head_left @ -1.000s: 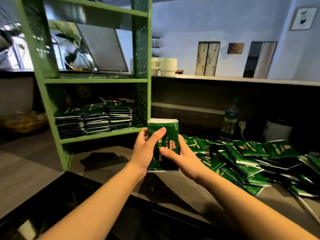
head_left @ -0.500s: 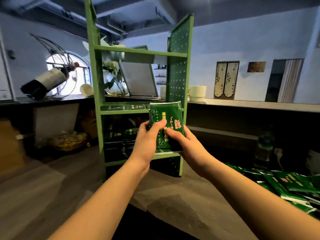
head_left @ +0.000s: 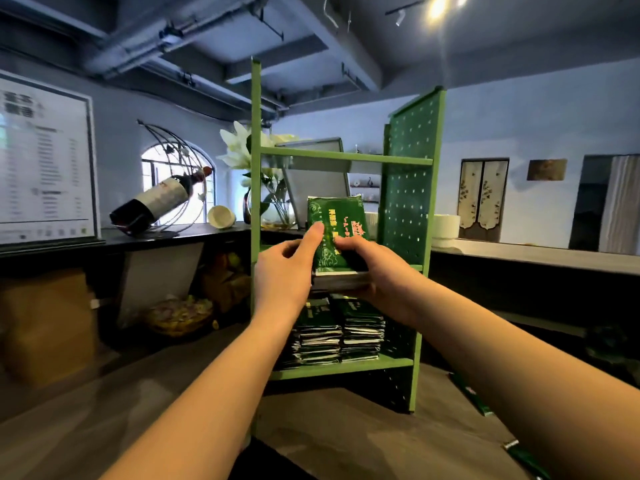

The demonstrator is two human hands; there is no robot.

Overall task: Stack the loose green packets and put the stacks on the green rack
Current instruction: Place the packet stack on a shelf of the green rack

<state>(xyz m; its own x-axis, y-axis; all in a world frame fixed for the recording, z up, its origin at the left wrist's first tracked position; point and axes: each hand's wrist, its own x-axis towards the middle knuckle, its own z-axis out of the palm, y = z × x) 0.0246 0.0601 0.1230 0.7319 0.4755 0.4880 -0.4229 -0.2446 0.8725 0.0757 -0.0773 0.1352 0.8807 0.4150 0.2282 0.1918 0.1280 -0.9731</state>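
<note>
Compared with the frame half a second earlier, the stack of green packets point(head_left: 337, 237) is now sitting higher against the green rack point(head_left: 408, 209), level with the middle shelf point(head_left: 417, 267) rather than in front of the lower opening, and the loose packets at 4 o'clock are now mostly out of view. The left hand point(head_left: 282, 271) is gripping the stack's left edge, its fingers point(head_left: 313, 237) curled round it with the thumb laid on the printed face. The right hand point(head_left: 377, 266) is holding the right edge and underside, fingers wrapped beneath the stack's near end. The stack is tilting with its face toward the camera, its lower end touching or just above the middle shelf; which cannot be told. On the bottom shelf point(head_left: 341, 368), at 6 o'clock from the held stack, stacked packets point(head_left: 341, 337) are resting in side-by-side piles. The top shelf point(head_left: 346, 156) is showing nothing on it that can be made out. The rack is standing on the bench point(head_left: 346, 441), where two loose packets point(head_left: 471, 396) are lying at 4 o'clock near the frame's right edge. At 9 o'clock, a wine bottle point(head_left: 159, 199) is leaning in a wire holder on the back counter.
</note>
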